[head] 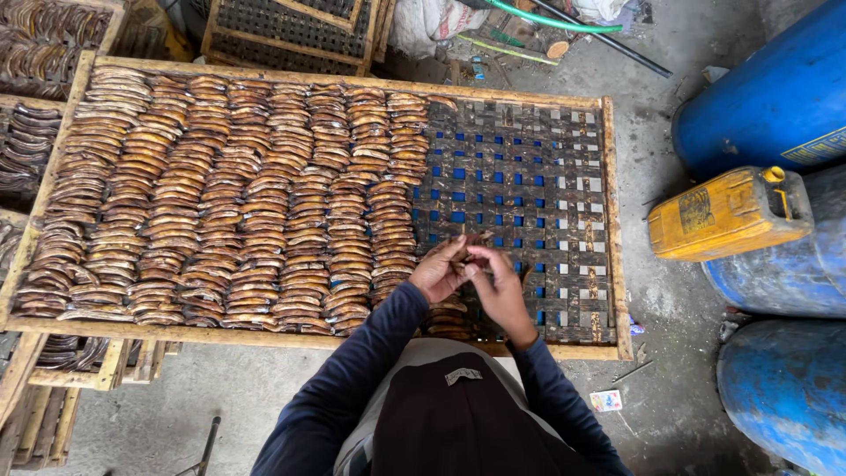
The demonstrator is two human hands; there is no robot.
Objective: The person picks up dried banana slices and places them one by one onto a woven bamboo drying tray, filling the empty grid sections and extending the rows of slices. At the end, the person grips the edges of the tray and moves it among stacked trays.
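Seen from above: at nine o'clock, a wooden-framed lattice tray [608, 220] packed with overlapping rows of brown, curved banana slices [220, 203], covering roughly two thirds of its woven surface. Toward three o'clock on the same tray, bare lattice [538, 176], with blue showing through the gaps. Just below centre, at six o'clock, left hand [438, 271] and right hand [498, 286] brought together over the tray's near edge, fingers touching, both pinching a single dark slice [465, 249] held between them just above the lattice. Short stack of slices [445, 319] lying beneath the hands, partly hidden by the wrists. Dark blue sleeves [361, 370] leading down to the frame's bottom edge. Farther right, at three o'clock, a yellow jerrycan [727, 214] resting on its side against blue drums [775, 97] on the concrete floor [670, 388]. At eleven and twelve o'clock, more trays [291, 31] stacked beyond the frame, one at far left also loaded with slices.
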